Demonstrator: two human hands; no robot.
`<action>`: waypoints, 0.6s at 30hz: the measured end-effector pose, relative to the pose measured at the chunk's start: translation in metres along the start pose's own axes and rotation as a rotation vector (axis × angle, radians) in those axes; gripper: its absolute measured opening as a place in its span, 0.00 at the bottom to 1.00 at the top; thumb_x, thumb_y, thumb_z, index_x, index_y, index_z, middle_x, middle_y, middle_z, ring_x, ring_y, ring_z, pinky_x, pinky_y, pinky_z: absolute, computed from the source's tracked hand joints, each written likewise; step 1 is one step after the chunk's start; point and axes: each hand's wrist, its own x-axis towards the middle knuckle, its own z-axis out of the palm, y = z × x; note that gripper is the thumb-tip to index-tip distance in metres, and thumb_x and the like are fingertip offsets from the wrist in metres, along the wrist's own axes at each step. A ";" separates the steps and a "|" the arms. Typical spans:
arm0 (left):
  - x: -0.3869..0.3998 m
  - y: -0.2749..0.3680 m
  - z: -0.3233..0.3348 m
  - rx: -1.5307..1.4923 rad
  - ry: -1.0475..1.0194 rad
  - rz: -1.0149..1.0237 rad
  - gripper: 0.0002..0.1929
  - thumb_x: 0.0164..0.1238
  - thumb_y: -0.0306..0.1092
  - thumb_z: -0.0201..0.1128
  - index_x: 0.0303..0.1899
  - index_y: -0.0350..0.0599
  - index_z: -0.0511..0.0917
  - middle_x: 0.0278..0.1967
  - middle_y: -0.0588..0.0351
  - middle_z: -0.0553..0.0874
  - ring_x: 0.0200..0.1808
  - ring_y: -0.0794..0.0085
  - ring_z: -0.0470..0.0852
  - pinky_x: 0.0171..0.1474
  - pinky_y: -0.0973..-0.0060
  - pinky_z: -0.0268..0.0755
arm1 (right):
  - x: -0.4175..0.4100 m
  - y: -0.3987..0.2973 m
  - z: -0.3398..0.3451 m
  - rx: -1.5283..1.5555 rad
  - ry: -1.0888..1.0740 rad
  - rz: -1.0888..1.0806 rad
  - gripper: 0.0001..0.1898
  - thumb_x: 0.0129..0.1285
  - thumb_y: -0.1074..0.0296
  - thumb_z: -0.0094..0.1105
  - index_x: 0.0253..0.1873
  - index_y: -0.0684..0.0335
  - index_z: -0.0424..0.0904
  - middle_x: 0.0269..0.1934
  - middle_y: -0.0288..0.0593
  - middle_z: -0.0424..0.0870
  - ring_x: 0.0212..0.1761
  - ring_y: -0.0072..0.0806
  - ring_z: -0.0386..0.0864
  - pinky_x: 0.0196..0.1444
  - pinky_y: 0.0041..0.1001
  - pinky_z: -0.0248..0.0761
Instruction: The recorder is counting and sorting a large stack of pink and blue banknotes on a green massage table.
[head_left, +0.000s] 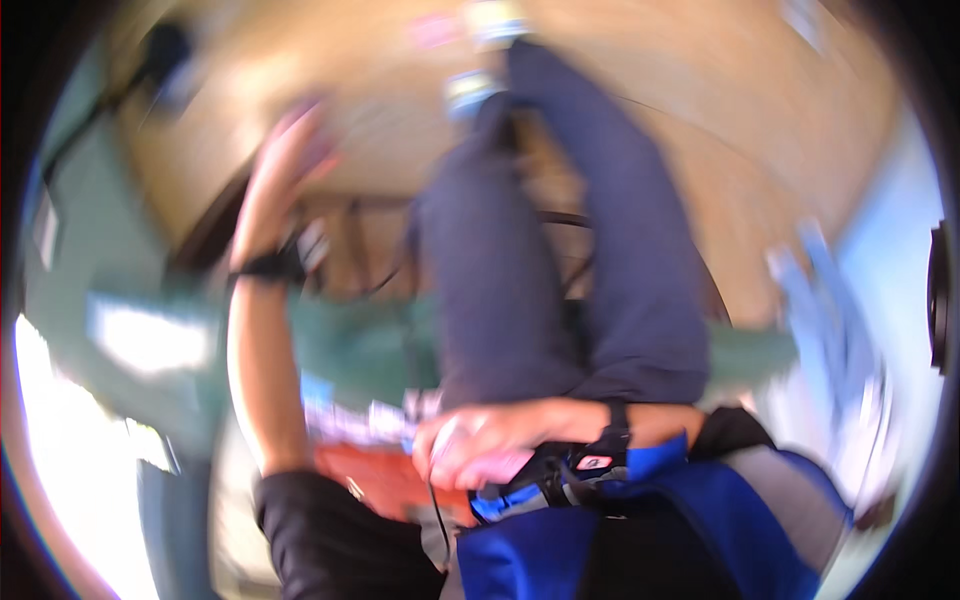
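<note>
My left arm stretches forward on the left, with a black band around its wrist. The left hand (292, 154) is out over the brown floor, badly blurred. A dark purplish patch shows at its fingers, and I cannot tell whether it is a held thing. My right arm bends across my waist, also with a black wristband. The right hand (484, 439) is closed around a pink object (501, 466), too blurred to name. A thin black cord (439, 517) hangs just below this hand, beside the blue and black waist gear (517, 501).
My legs in dark trousers (495, 262) reach over the brown floor (720, 97). A green surface (360, 337) and a red-orange item (367, 472) lie behind them. A dark object on a pole (166, 52) stands far left. Light blue cloth (825, 300) is at right.
</note>
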 end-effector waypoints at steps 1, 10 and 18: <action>-0.028 0.022 0.001 0.268 -0.030 0.031 0.17 0.69 0.48 0.52 0.47 0.44 0.73 0.31 0.60 0.78 0.29 0.80 0.78 0.26 0.81 0.72 | -0.010 -0.013 0.009 0.280 -0.017 0.044 0.13 0.62 0.67 0.58 0.46 0.68 0.71 0.30 0.40 0.76 0.29 0.20 0.74 0.29 0.19 0.68; -0.336 -0.034 -0.068 0.839 0.719 0.221 0.23 0.60 0.52 0.61 0.27 0.38 0.68 0.20 0.57 0.71 0.24 0.75 0.72 0.27 0.74 0.65 | 0.003 0.007 -0.008 -0.062 -0.158 0.156 0.19 0.61 0.57 0.57 0.48 0.66 0.67 0.36 0.50 0.72 0.29 0.28 0.72 0.32 0.27 0.69; -0.362 -0.178 -0.036 1.102 0.799 0.122 0.41 0.49 0.50 0.69 0.63 0.42 0.62 0.60 0.36 0.67 0.62 0.43 0.65 0.62 0.56 0.61 | -0.012 0.010 -0.009 -0.186 -0.177 0.086 0.18 0.63 0.56 0.53 0.48 0.65 0.68 0.36 0.50 0.72 0.29 0.29 0.72 0.32 0.28 0.68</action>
